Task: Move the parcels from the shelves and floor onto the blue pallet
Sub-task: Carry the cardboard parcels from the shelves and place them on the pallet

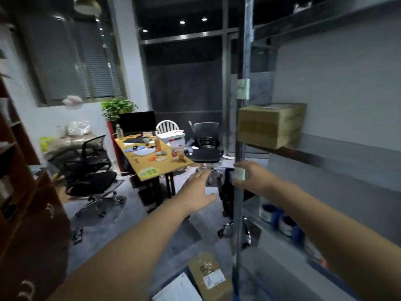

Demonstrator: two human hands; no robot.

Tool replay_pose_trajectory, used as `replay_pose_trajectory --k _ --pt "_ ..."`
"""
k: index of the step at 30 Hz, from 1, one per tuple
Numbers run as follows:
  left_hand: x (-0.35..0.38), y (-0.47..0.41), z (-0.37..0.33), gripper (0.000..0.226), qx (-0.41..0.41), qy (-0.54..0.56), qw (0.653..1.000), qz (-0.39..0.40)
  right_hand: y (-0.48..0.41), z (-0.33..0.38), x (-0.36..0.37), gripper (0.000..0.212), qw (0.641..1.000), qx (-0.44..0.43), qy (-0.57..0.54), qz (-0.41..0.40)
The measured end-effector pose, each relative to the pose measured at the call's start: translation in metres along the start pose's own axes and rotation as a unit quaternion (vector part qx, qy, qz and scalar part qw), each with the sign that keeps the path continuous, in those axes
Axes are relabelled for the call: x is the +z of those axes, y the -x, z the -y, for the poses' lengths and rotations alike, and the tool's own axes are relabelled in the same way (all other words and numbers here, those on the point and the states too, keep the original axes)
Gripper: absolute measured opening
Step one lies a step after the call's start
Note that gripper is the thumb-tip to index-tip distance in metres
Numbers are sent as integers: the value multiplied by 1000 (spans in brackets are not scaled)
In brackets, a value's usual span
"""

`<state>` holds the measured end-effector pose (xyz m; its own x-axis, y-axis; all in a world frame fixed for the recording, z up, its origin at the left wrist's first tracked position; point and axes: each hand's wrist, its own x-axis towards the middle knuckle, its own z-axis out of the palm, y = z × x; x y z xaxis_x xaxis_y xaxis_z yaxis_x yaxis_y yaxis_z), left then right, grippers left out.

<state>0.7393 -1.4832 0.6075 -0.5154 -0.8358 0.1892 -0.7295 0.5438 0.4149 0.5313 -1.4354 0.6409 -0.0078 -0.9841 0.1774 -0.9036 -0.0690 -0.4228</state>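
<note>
- Grey metal rack point(325, 148) down the right side, front post point(239, 213) upright just beside the right hand.
- Brown wooden cabinet point(32, 213) crowding the left edge.
- Yellow desk point(152, 157) ahead, cluttered, with black office chairs point(91, 170) on either side, narrowing the grey floor point(130, 224) beyond.
- Cardboard parcel point(271, 124) on a rack shelf, at the front corner, above the right hand.
- Brown parcel point(208, 276) and white parcel point(180, 287) low at the bottom edge, side by side.
- Left hand point(199, 192) open, fingers straight, holding nothing, out over the floor.
- Right hand point(249, 175) open, thumb and fingers parted at the post; contact too blurred to tell.
- Blue-and-white tins point(280, 218) on a lower shelf.
</note>
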Motion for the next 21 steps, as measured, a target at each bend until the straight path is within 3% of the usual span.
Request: replay_pose_trajectory --k 7,12,16,21 --pt "18 31 -130 80 150 40 986 59 151 -34 -65 72 981 179 71 33" --pt "44 73 -245 81 253 63 960 106 297 -60 -138 69 952 288 99 -42" --pt "70 131 -356 81 354 79 922 136 436 -69 -176 55 922 355 105 -113" --pt "113 240 -493 79 462 97 859 197 621 -64 -200 66 859 477 91 -163"
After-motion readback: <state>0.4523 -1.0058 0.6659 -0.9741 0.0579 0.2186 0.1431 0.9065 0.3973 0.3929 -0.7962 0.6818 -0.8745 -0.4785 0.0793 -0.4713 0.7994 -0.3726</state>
